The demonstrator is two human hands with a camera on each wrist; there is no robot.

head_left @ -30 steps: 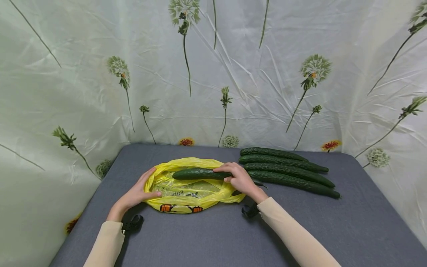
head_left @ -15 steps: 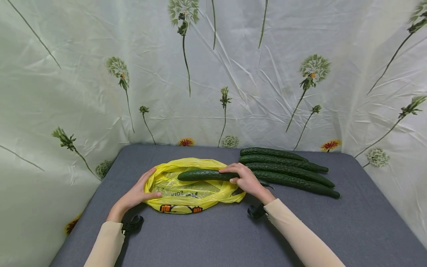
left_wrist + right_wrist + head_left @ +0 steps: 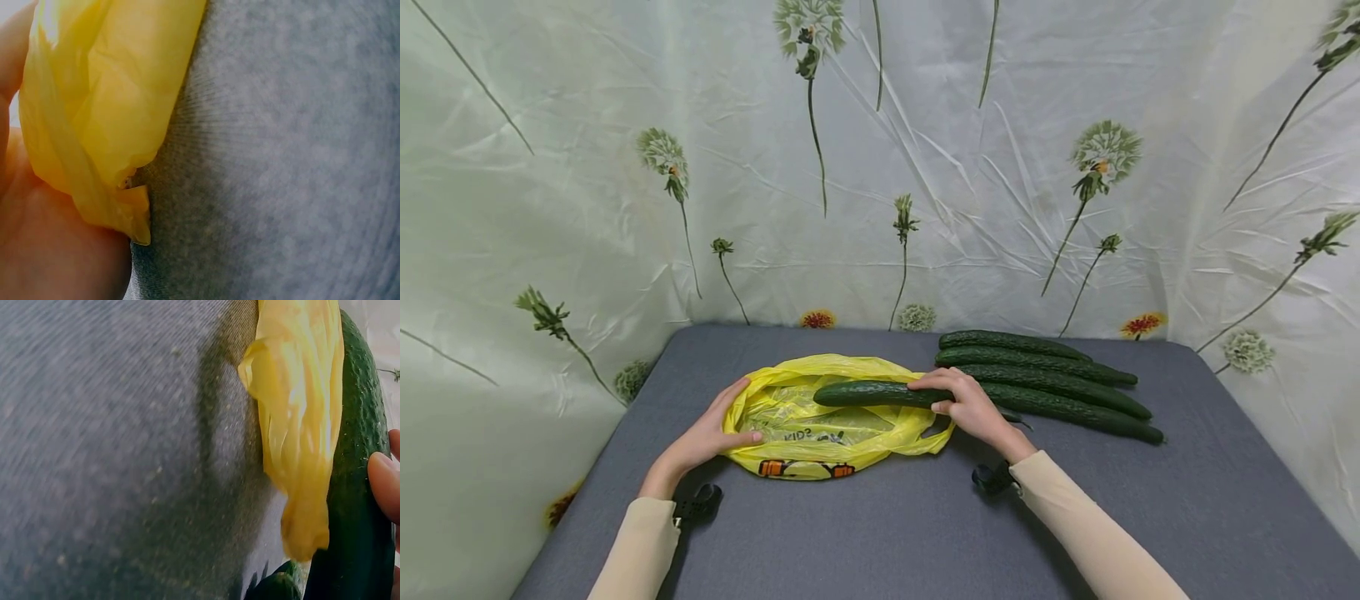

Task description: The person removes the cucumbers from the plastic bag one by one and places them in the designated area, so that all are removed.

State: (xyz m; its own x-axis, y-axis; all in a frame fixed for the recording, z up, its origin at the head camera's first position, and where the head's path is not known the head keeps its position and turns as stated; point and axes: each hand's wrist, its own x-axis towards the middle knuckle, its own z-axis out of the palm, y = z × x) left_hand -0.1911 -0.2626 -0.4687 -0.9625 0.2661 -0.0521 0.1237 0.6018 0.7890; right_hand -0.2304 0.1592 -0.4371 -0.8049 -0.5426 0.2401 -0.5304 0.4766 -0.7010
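Note:
A yellow plastic bag [image 3: 872, 454] lies on its side with its mouth spread wide. My left hand [image 3: 703, 433] holds the bag's left end, the thumb over the near rim and the fingers along the far rim. In the left wrist view the yellow film [image 3: 125, 94] covers part of the palm. My right hand [image 3: 977, 412] grips a long green cucumber [image 3: 865, 393] from above near its right part. The cucumber's left end lies over the bag's mouth; its thin stem end pokes out beyond the hand. In the right wrist view the thumb [image 3: 384, 487] presses on the cucumber's side.
Several more cucumbers [image 3: 1052, 379] lie side by side at the back right, just beyond my right hand. The grey cloth-covered table [image 3: 850, 542] ends at a pale curtain [image 3: 1000, 208] with dandelion prints behind and at both sides.
My right hand has slid to the right with the cucumber, so its left end sits farther right over the bag's mouth. The left hand keeps its place on the bag.

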